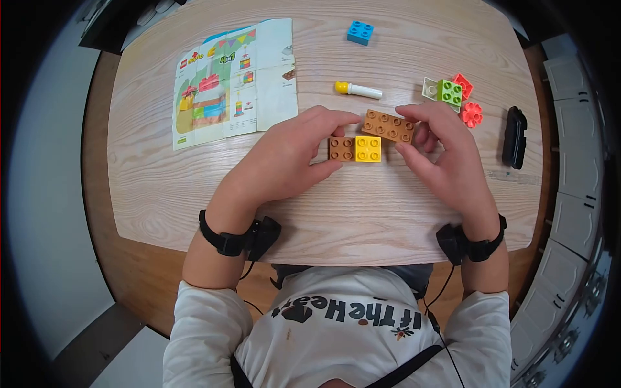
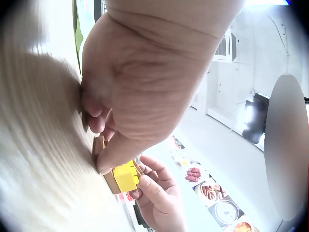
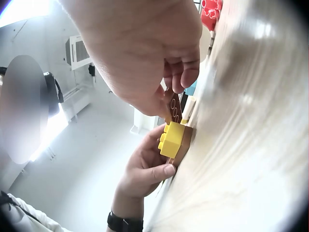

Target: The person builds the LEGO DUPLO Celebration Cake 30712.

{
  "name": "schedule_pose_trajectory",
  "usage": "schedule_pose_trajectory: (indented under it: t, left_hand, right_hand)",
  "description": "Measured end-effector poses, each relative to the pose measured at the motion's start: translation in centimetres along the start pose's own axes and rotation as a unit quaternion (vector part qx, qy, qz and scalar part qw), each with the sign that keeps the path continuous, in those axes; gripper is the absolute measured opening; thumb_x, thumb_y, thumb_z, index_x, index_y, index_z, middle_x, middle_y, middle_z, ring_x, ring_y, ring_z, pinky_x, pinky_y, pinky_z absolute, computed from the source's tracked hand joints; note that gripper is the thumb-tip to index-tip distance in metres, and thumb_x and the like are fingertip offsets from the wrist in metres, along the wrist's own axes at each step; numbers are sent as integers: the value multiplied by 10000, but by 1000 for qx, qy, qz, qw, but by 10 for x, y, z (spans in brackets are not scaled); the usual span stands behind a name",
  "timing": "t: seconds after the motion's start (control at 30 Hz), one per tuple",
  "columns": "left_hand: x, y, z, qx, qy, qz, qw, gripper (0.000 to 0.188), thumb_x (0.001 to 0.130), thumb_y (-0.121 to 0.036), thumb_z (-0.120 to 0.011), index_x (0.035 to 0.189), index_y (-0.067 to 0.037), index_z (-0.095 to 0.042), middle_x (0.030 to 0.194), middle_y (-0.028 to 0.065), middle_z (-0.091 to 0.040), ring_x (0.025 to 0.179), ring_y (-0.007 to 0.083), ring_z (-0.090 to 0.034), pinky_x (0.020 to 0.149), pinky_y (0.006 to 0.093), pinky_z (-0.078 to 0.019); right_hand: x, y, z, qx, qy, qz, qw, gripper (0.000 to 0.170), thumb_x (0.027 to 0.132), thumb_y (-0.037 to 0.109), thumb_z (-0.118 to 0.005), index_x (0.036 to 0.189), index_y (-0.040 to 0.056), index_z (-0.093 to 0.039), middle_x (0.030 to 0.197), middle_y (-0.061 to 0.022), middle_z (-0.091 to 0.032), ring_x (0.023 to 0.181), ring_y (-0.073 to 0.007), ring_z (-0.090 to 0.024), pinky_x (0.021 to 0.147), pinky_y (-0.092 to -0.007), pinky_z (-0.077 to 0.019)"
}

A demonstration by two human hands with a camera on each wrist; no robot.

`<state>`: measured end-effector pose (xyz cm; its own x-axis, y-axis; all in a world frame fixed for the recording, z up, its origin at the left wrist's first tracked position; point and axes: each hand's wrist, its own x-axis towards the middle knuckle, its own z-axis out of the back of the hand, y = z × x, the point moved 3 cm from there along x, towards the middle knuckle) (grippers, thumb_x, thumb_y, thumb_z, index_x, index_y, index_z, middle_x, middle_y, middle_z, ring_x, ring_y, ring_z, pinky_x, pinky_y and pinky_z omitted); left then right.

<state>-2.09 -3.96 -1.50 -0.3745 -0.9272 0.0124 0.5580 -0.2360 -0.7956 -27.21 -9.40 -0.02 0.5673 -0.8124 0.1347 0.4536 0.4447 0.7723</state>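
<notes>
A brown brick (image 1: pixel 341 149) with a yellow brick (image 1: pixel 368 149) on its right part lies on the table. The left hand (image 1: pixel 284 153) holds its left end between thumb and fingers. Just behind the yellow brick, a second brown brick (image 1: pixel 388 125) sits tilted, its right end pinched by the thumb and index finger of the right hand (image 1: pixel 444 142). In the left wrist view the yellow brick (image 2: pixel 126 176) shows beyond the left thumb. In the right wrist view the second brown brick (image 3: pixel 174 106) is partly hidden by the right hand (image 3: pixel 145 58).
An instruction sheet (image 1: pixel 234 84) lies at the back left. A blue brick (image 1: pixel 360 33) and a white stick with a yellow end (image 1: pixel 359 90) are behind the hands. Green (image 1: pixel 449 94) and red pieces (image 1: pixel 472 115) lie right, near a black case (image 1: pixel 515 138).
</notes>
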Motion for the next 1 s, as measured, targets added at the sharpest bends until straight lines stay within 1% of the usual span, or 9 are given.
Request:
schedule_pose_trajectory:
  t: [0.23, 0.33, 0.43, 0.53, 0.63, 0.73, 0.83, 0.93, 1.0]
  left_hand:
    - [-1, 4, -3, -13, -12, 4, 1000, 787, 842, -19, -864, 1567, -132, -577, 1125, 13, -649, 774, 144, -497, 717, 280, -503]
    - [-1, 5, -4, -15, -27, -2, 1000, 813, 835, -24, -871, 1580, -135, -563, 1123, 18, -646, 767, 147, -496, 717, 281, -503]
    - [-1, 6, -4, -4, -26, 0, 1000, 842, 829, -54, -893, 1592, -135, -547, 1127, 26, -638, 782, 154, -504, 728, 285, -506]
    - [-1, 0, -1, 0, -24, -15, 1000, 801, 833, -114, -924, 1557, -132, -582, 1133, 34, -631, 813, 162, -517, 745, 291, -509]
    - [-1, 4, -2, -7, -27, -30, 999, 697, 837, -188, -946, 1464, -126, -648, 1141, 35, -633, 849, 169, -538, 757, 300, -510]
    - [1, 6, -2, -28, -10, -6, 1000, 566, 855, -221, -941, 1354, -115, -695, 1135, 38, -636, 866, 175, -556, 760, 303, -510]
    - [1, 4, -1, -34, -3, 0, 999, 493, 883, -234, -922, 1306, -109, -703, 1119, 41, -633, 870, 177, -568, 759, 302, -511]
    - [1, -2, 0, -26, -25, -33, 999, 451, 909, -242, -904, 1289, -99, -707, 1096, 44, -626, 868, 176, -569, 756, 300, -508]
    - [1, 0, 0, -40, -7, -9, 999, 442, 915, -248, -900, 1281, -92, -708, 1082, 42, -626, 860, 171, -568, 747, 296, -506]
  right_hand:
    - [2, -2, -13, 101, -24, 52, 993, 392, 908, 2, -820, 1284, 46, -720, 1106, -50, -666, 886, -131, -620, 771, -267, -538]
    - [1, -8, -16, 152, -40, 41, 987, 367, 915, 19, -837, 1264, 38, -723, 1136, -68, -683, 923, -140, -659, 809, -263, -561]
    - [1, -9, -20, 168, -37, 68, 983, 345, 920, 44, -853, 1240, 30, -724, 1185, -83, -699, 947, -151, -684, 833, -271, -579]
    - [-1, -3, -26, 153, 22, 53, 987, 334, 921, 56, -856, 1229, 36, -727, 1217, -90, -708, 966, -162, -691, 845, -273, -588]
    - [0, 0, -27, 115, 38, 45, 992, 339, 917, 64, -856, 1233, 51, -732, 1207, -76, -709, 973, -172, -681, 822, -278, -573]
    - [0, 0, -26, 108, 39, 47, 992, 351, 916, 78, -856, 1245, 67, -732, 1193, -61, -706, 976, -178, -667, 794, -291, -552]
    - [0, -1, -27, 115, 46, 35, 992, 369, 917, 96, -858, 1262, 75, -728, 1170, -54, -697, 968, -180, -655, 779, -302, -535]
    - [-1, -2, -28, 107, 54, 35, 992, 388, 915, 108, -862, 1277, 81, -724, 1148, -54, -686, 961, -180, -654, 789, -302, -541]
    - [-1, -1, -28, 104, 58, 31, 992, 425, 912, 111, -864, 1307, 83, -709, 1137, -56, -677, 957, -188, -654, 801, -309, -549]
